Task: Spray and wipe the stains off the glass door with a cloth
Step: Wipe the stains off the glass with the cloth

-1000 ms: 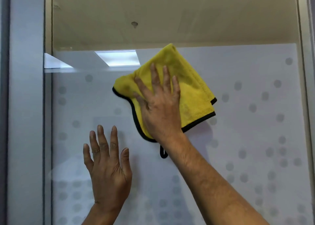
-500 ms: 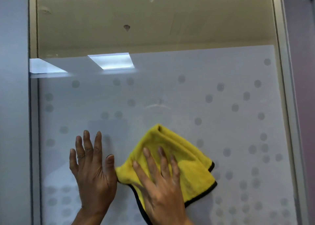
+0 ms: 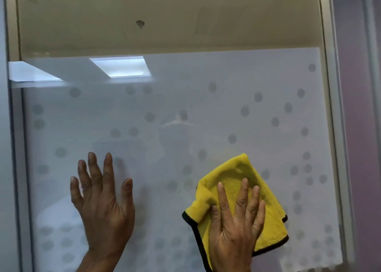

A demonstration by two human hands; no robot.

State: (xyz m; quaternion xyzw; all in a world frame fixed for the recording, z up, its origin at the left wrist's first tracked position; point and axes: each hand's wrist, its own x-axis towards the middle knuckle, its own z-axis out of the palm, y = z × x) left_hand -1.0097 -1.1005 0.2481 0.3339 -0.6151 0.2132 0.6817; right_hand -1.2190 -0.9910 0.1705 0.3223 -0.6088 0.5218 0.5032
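Note:
The glass door (image 3: 206, 110) fills the view; its lower part is frosted with grey dots and its top band is clear. A folded yellow cloth with a black hem (image 3: 237, 176) lies flat against the frosted glass at the lower right. My right hand (image 3: 237, 226) presses on the cloth with its fingers spread. At the lower left my left hand (image 3: 101, 205) rests flat on the bare glass, fingers apart, holding nothing. No spray bottle is in view.
A pale metal frame (image 3: 329, 86) borders the glass on the right, with a purple wall (image 3: 356, 127) beyond it. Another frame post (image 3: 14, 148) runs down the left side. Ceiling lights (image 3: 119, 66) reflect in the upper glass.
My right hand has slid the cloth from the upper middle of the frosted glass down, then to the right. My left hand has stayed flat on the glass at the lower left.

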